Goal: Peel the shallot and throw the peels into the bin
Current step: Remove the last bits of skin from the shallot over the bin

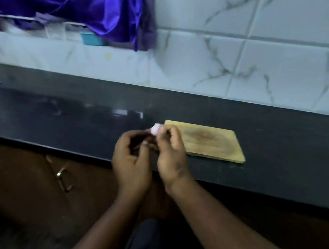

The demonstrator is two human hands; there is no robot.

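Observation:
A small pale pink shallot [155, 129] shows at the fingertips of my right hand [169, 150], which is closed around it above the black counter's front part. My left hand [132, 159] is right beside it, fingers curled in toward the palm, with something dark inside that is too blurred to name. Both hands touch or nearly touch at the fingertips. No bin is in view.
A wooden cutting board [211, 143] lies on the black counter [63, 117] just right of my hands. Marbled white tiles [242, 61] back the counter. A purple cloth [80, 7] hangs at the upper left. Brown cabinet doors with a metal handle [63, 177] sit below.

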